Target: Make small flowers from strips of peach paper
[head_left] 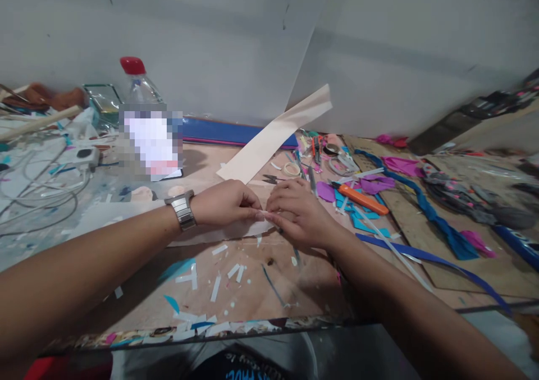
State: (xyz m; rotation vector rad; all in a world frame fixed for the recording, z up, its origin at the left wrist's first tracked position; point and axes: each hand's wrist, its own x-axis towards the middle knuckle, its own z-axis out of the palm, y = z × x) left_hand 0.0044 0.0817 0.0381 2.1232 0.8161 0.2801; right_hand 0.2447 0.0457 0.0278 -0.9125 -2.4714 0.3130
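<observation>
My left hand (229,203), with a metal watch (182,209) on its wrist, meets my right hand (297,211) over the middle of the table. Thumbs and fingertips of both are pinched together on a thin white piece (264,215), mostly hidden by the fingers. Below the left hand and wrist lies a translucent white sheet (210,235), its right end near the pinch. A stiff cream strip (273,138) rises behind the hands and leans toward the wall. Beyond the right hand are dark pointed tips (272,179) and a tape roll (292,169).
An orange cutter (362,198) lies among purple and blue scraps at right, near a twisted blue fabric strip (425,200). White paper snippets (215,288) litter the front. At left stand a red-capped bottle (143,85), a blurred bright phone (154,141) and a charger (86,155) with cables.
</observation>
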